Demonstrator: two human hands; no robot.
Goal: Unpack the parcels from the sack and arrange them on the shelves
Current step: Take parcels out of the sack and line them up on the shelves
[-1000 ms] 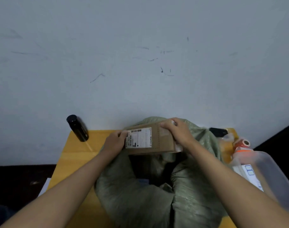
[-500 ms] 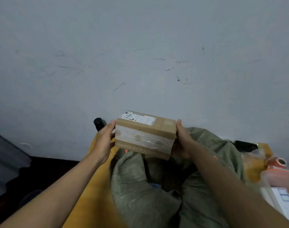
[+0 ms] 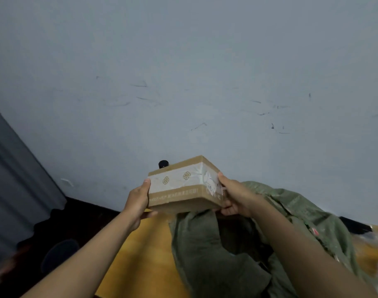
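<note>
Box [image 3: 179, 186] clear of the sack [image 3: 237, 250], above the table [image 3: 140, 250], clasped at its ends by left hand [image 3: 138, 198] and right hand [image 3: 233, 196], fingers curled under: best kept level and gripped evenly while swinging toward shelves, none in view

Single head-worn view, wide-angle. Looks forward and down from above the forearms, facing a blue-grey wall [image 3: 183, 61] that fills the upper two thirds. Hands sit near, centre frame; table [image 3: 140, 254] and sack [image 3: 205, 254] crowd the bottom edge. Frame tilts slightly. No second view.
</note>
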